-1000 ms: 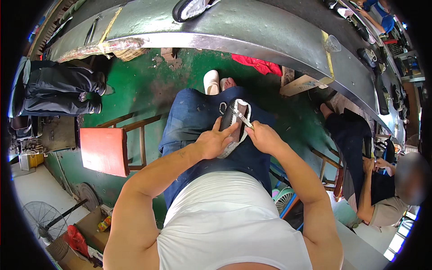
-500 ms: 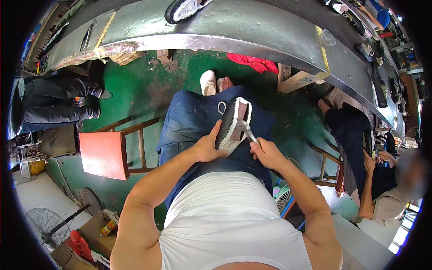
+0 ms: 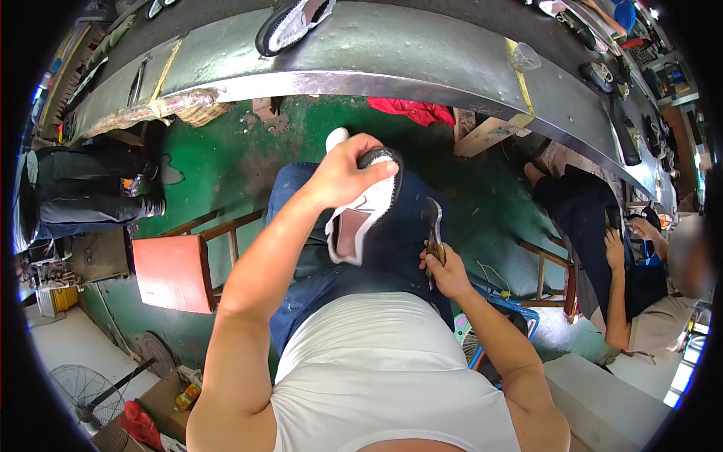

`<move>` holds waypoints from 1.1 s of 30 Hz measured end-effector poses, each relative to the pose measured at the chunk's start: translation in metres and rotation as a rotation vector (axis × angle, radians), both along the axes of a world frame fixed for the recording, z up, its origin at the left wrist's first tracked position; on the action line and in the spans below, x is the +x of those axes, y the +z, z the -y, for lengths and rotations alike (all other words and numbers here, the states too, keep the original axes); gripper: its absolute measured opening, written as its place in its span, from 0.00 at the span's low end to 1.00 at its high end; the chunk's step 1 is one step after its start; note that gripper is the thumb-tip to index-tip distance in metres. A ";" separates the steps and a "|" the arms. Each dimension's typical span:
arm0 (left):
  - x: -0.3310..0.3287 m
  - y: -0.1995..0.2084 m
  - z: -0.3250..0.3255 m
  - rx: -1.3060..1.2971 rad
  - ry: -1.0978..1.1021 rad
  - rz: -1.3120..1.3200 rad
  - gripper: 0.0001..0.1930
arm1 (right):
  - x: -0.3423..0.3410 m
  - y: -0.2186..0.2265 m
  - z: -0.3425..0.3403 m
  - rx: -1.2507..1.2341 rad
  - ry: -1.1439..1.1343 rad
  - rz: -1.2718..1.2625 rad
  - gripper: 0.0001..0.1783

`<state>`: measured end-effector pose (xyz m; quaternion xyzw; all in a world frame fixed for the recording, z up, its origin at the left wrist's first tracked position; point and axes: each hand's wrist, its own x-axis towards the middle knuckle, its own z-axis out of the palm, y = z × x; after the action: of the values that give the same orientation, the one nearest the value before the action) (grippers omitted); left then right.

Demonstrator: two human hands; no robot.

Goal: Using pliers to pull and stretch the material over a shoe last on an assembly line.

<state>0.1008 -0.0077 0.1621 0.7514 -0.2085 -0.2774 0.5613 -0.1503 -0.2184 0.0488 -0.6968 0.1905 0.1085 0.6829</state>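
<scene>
My left hand [image 3: 343, 175] grips a shoe [image 3: 369, 207] by its toe, thumb and fingers wrapped over that end. The shoe has a white upper and a black sole edge, its brown inside showing as the heel end points down toward my lap. Over my right thigh my right hand [image 3: 452, 273] is closed around the yellowish handles of a pair of pincers [image 3: 434, 218]. The curved metal head of the pincers points up and away, apart from the shoe. Blue trousers [image 3: 301, 260] cover my lap under both hands.
Ahead runs a long metal-topped workbench [image 3: 422, 45] carrying another white shoe [image 3: 294, 29] and a clear cup [image 3: 526, 56]. To the left stands a red-topped stool [image 3: 172, 275]. A co-worker [image 3: 640, 301] sits at the right. Red cloth [image 3: 413, 111] lies beneath the bench.
My left hand has shifted from the shoe's side to its toe, and the shoe is turned and lifted up and left. My right hand has drawn the pincers away from the shoe, slightly right.
</scene>
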 end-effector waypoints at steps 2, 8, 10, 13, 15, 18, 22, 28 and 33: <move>0.003 -0.044 0.014 0.218 0.011 -0.146 0.24 | 0.004 0.005 0.005 -0.027 0.031 -0.050 0.17; -0.074 -0.089 -0.035 0.048 0.048 0.153 0.25 | 0.027 0.066 0.005 -0.326 0.348 -0.051 0.15; -0.088 -0.066 -0.048 0.313 0.089 0.103 0.17 | 0.036 0.080 0.002 -0.371 0.413 0.070 0.15; -0.100 -0.077 -0.047 0.274 0.188 0.259 0.13 | 0.061 0.093 -0.003 -0.369 0.630 -0.080 0.19; -0.104 -0.089 -0.046 0.248 0.223 0.352 0.12 | 0.074 0.097 -0.008 -0.367 0.671 -0.105 0.20; -0.109 -0.096 -0.044 0.181 0.187 0.578 0.12 | 0.096 0.109 -0.010 -0.428 0.836 -0.217 0.18; -0.114 -0.153 -0.046 -0.119 0.379 0.069 0.22 | 0.115 0.118 -0.012 -0.612 0.956 -0.212 0.17; -0.109 -0.144 -0.044 -0.444 0.237 -0.778 0.36 | 0.069 0.049 -0.044 -0.623 0.603 0.049 0.14; -0.109 -0.151 -0.039 -0.342 0.245 -0.588 0.37 | 0.084 0.067 -0.034 -0.356 0.641 -0.246 0.13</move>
<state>-0.0081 0.0316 0.0108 0.5541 0.0099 -0.3733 0.7440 -0.0664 -0.1847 0.1153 -0.8104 0.0594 0.3646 0.4548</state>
